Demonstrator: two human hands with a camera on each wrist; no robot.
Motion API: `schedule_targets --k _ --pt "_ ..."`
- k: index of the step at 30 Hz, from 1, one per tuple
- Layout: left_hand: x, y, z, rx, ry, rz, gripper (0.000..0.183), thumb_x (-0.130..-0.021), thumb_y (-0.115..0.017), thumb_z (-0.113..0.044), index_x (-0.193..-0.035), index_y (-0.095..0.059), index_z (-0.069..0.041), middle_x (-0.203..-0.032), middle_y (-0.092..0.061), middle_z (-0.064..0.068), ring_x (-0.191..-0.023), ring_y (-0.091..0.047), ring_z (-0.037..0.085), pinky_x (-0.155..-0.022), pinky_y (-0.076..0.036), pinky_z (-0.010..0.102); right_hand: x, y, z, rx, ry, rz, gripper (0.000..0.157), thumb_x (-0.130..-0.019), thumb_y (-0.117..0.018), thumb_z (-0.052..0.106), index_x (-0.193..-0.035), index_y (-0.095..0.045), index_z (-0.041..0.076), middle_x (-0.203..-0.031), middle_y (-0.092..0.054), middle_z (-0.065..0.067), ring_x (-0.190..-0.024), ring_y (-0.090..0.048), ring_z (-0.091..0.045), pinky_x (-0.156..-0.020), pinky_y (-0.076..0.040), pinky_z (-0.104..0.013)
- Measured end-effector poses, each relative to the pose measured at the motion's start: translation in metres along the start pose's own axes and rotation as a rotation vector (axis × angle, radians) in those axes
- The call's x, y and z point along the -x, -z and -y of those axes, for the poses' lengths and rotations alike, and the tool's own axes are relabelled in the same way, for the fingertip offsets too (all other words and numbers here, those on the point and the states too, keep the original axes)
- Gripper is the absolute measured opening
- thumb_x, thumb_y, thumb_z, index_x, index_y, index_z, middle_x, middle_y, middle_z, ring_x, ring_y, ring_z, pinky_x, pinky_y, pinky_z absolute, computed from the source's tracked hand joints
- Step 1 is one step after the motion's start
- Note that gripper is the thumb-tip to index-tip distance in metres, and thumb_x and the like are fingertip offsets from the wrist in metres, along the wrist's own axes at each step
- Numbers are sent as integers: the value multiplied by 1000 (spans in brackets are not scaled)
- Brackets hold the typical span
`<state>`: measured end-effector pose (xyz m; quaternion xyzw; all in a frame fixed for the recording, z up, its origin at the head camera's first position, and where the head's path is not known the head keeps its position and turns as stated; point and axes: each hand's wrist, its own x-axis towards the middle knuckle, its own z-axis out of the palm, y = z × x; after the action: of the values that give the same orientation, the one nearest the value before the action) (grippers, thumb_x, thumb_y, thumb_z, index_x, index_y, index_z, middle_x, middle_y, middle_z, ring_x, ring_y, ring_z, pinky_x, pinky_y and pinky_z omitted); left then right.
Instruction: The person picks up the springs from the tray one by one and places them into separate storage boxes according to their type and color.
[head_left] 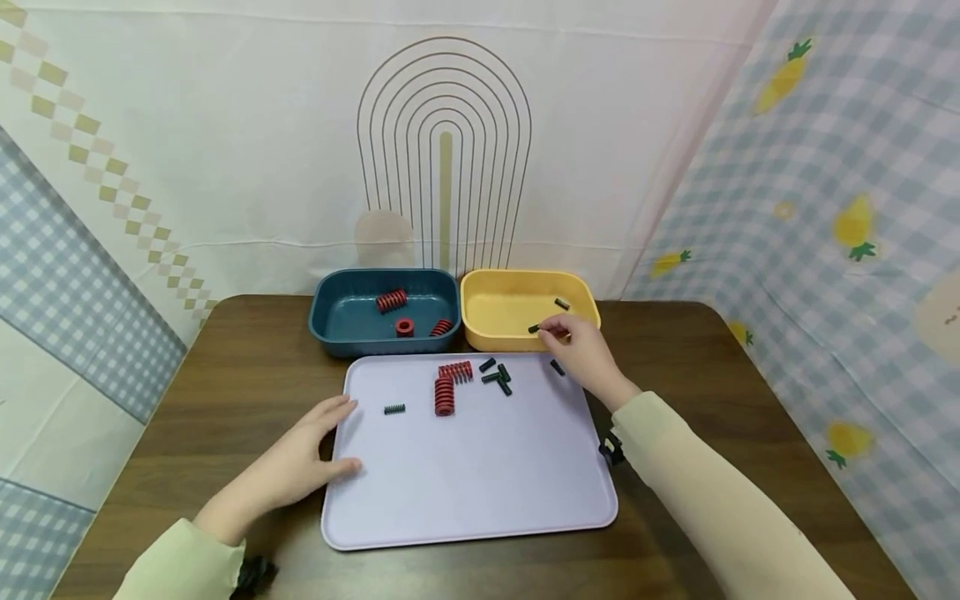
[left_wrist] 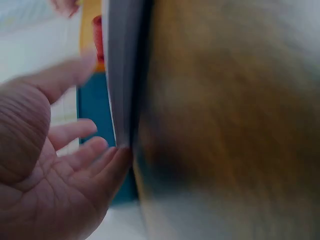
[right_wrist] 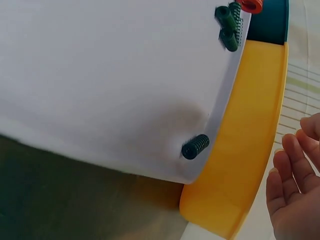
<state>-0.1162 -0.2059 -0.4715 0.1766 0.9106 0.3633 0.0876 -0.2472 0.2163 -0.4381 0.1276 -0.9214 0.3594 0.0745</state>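
Over the front of the yellow bin (head_left: 517, 342), my right hand (head_left: 581, 350) pinches a small dark green spring (head_left: 533, 328) at its fingertips; the right wrist view hides that spring. My left hand (head_left: 303, 454) rests at the left edge of the lilac tray (head_left: 480, 475), fingers spread and holding nothing. On the tray lie several green springs (head_left: 491, 377), one apart at the left (head_left: 394, 409) and a lone green spring (right_wrist: 195, 146) near the right corner. Two red springs (head_left: 444, 397) lie at the tray's upper middle.
A dark blue bin (head_left: 352, 340) with three red springs (head_left: 391, 300) stands left of the yellow bin, behind the tray. Another green spring (head_left: 562, 303) lies inside the yellow bin. Tray and bins sit on a brown wooden table (head_left: 247, 367) before a hanging cloth (head_left: 285, 167).
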Motion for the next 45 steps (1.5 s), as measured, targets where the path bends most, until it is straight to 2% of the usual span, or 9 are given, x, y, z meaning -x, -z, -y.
schedule_targets --k 3,5,8,15,20,24,32,39,45 --pt "4 -5 -7 -148 -66 23 93 -75 -81 -46 -148 -39 -5 -156 -27 13 -141 -26 36 -109 -27 55 4 -2 1 7 3 21 15 -95 -64 21 -103 -70 11 -93 -65 1 -85 -58 -16 -76 -49 -34" --pt "5 -8 -10 -192 -91 49 97 -72 -81 -50 -147 -40 -4 -156 -26 14 -142 -23 36 -110 -25 55 6 -4 2 8 11 32 14 -94 -64 22 -103 -70 12 -93 -65 2 -85 -58 -15 -76 -49 -34" --pt "7 -9 -11 -238 -92 83 99 -71 -81 -53 -146 -41 -1 -156 -27 15 -142 -22 37 -110 -25 55 9 -6 4 0 25 53 12 -94 -66 21 -101 -70 12 -92 -66 3 -83 -58 -15 -75 -50 -33" --pt "7 -7 -9 -223 -62 140 100 -71 -80 -54 -144 -41 2 -153 -31 17 -143 -18 39 -111 -23 56 15 -13 10 -60 9 201 10 -92 -68 23 -98 -70 15 -88 -65 4 -80 -57 -15 -71 -49 -32" --pt "6 -7 -7 -199 -55 146 99 -69 -83 -50 -144 -42 2 -153 -32 17 -143 -18 38 -111 -23 55 20 -22 12 -89 -24 321 11 -91 -69 21 -99 -71 13 -87 -65 3 -82 -58 -15 -72 -50 -31" --pt "4 -6 -6 -183 -50 151 99 -68 -85 -47 -143 -43 2 -152 -34 18 -142 -18 40 -110 -23 57 24 -29 10 -78 -41 369 9 -89 -71 17 -96 -70 12 -86 -64 3 -81 -59 -13 -71 -51 -29" --pt "2 -6 -6 -217 -63 153 99 -68 -84 -47 -143 -43 2 -152 -34 18 -142 -19 40 -110 -24 56 27 -43 11 -14 -44 363 14 -83 -78 20 -90 -68 13 -80 -63 5 -75 -59 -11 -68 -50 -28" --pt "3 -6 -9 -246 -77 142 96 -68 -85 -44 -142 -45 2 -150 -36 18 -141 -22 40 -110 -26 56 29 -48 14 2 -87 349 16 -83 -78 22 -88 -66 13 -80 -63 4 -74 -58 -12 -68 -49 -30" --pt "2 -5 -10 -257 -72 146 97 -68 -84 -45 -142 -45 2 -150 -36 18 -141 -22 40 -109 -27 55 28 -49 14 41 -95 357 11 -84 -77 19 -86 -67 13 -77 -63 4 -72 -58 -10 -66 -49 -27"
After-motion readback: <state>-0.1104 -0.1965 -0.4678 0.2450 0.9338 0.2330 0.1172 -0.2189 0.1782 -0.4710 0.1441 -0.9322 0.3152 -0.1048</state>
